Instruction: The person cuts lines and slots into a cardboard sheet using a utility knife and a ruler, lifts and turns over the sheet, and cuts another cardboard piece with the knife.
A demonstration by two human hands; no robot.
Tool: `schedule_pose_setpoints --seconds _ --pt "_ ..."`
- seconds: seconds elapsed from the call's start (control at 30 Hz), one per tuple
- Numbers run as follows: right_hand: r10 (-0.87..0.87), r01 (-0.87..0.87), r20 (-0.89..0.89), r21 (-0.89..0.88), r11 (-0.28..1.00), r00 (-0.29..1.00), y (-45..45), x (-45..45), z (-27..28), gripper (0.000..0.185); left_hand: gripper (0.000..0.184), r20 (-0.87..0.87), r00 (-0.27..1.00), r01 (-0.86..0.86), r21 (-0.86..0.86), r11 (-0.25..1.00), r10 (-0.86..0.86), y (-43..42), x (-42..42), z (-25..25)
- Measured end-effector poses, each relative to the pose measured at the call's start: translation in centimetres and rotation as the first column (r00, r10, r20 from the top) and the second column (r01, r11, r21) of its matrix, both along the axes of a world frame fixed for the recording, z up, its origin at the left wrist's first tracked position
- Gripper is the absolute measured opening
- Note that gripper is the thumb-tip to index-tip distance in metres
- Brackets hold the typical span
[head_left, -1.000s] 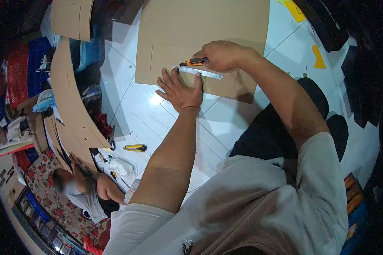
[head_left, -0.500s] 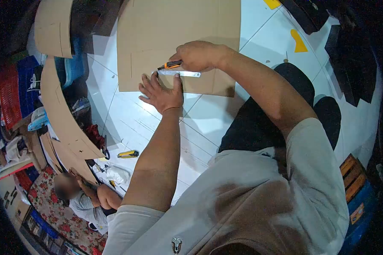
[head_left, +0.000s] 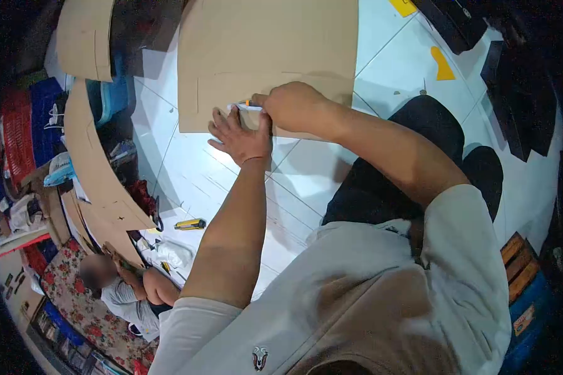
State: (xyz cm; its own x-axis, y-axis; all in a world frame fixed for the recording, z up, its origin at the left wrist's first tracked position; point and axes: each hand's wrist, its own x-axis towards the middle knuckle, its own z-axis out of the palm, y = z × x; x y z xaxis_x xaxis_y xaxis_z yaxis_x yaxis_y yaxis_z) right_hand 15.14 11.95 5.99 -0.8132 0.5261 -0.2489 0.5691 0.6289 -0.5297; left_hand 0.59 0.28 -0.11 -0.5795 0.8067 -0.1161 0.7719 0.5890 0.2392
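A large sheet of brown cardboard [head_left: 269, 37] with pencil lines lies flat on the tiled floor. Near its lower edge is a metal ruler [head_left: 253, 108], partly covered by my hands. My left hand [head_left: 241, 142] is spread flat, its fingertips pressing the ruler against the cardboard. Closed around an orange and black utility knife [head_left: 248, 103], my right hand [head_left: 296, 107] rests over the ruler's right end. Most of the knife is hidden by the hand, and I cannot make out its blade.
A yellow cutter [head_left: 189, 224] lies on the tiles at left, near a white plastic bag [head_left: 172, 255]. Curved cardboard pieces [head_left: 84, 131] stand along the left. Another person [head_left: 128, 294] sits at lower left. Yellow scraps [head_left: 443, 64] and black pieces [head_left: 516, 100] are at right.
My right hand has moved down and slightly right with the utility knife, now covering the ruler's right end. My left hand stays spread on the ruler. The view has shifted slightly.
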Motion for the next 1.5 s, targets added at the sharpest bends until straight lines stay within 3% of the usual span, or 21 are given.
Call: schedule_pose_setpoints --seconds 0.23,0.33,0.4,0.6,0.83,0.9,1.5 --pt "0.037 -0.033 0.093 -0.046 0.998 0.995 0.8 0.8 0.7 0.048 0.094 0.0 1.0 -0.022 -0.004 1.0 0.022 0.7 0.1 0.0" --pt "-0.024 0.027 0.076 -0.048 0.998 0.997 0.6 1.6 1.6 0.036 0.094 -0.001 1.0 -0.014 -0.014 1.0 0.014 0.6 0.0 -0.6" --pt "-0.005 0.015 0.171 -0.056 0.998 0.985 0.6 2.0 1.6 0.039 0.095 -0.051 0.999 0.015 0.017 1.0 -0.014 0.4 0.0 -0.7" --pt "-0.012 0.021 0.183 -0.048 0.999 0.983 0.4 3.8 1.5 0.045 0.096 -0.01 1.0 -0.004 -0.064 0.998 0.004 0.7 0.0 -0.1" --pt "-0.002 0.016 0.246 -0.058 0.998 0.969 0.3 4.4 1.4 0.048 0.094 -0.053 0.999 -0.004 -0.02 1.0 0.003 0.7 0.0 -0.4" --pt "0.014 -0.027 0.202 0.063 0.998 0.979 -0.1 4.9 1.2 0.05 0.095 -0.018 1.0 -0.006 -0.081 0.997 0.004 0.7 0.0 -0.2" --pt "0.062 -0.074 0.367 0.018 0.997 0.928 -0.6 6.1 2.8 0.055 0.089 -0.035 0.999 0.001 -0.017 1.0 -0.001 0.6 0.0 -0.2"
